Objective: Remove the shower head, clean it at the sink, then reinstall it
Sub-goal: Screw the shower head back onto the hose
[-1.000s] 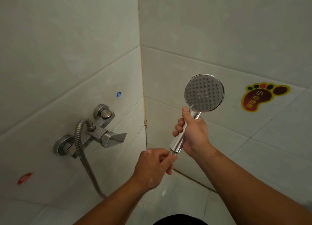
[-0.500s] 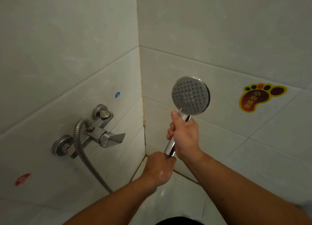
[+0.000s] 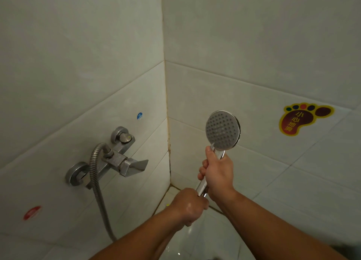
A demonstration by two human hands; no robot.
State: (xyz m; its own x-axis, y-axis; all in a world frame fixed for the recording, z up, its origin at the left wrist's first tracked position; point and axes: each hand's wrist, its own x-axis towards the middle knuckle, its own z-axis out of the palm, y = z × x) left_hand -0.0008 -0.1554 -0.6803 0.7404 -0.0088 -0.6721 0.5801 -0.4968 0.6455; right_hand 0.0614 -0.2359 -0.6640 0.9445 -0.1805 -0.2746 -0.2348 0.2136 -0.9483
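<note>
A chrome shower head [image 3: 222, 130] with a round grey spray face stands upright in front of the right wall. My right hand [image 3: 218, 174] is wrapped around its handle. Just below, my left hand [image 3: 188, 206] is closed around the bottom end of the handle, and what it grips there is hidden by the fingers. A ribbed metal hose [image 3: 96, 183] arcs from the wall tap [image 3: 121, 160] and runs down the left wall; its lower end passes behind my left forearm.
Tiled walls meet in a corner [image 3: 168, 123] just left of the shower head. A foot-shaped warning sticker [image 3: 301, 120] is on the right wall. A blue dot sticker [image 3: 139, 116] and a red sticker [image 3: 32, 213] are on the left wall.
The shower head has turned, so its face now points more to the left. Both hands stay on the handle; the left hand has shifted its grip at the bottom end.
</note>
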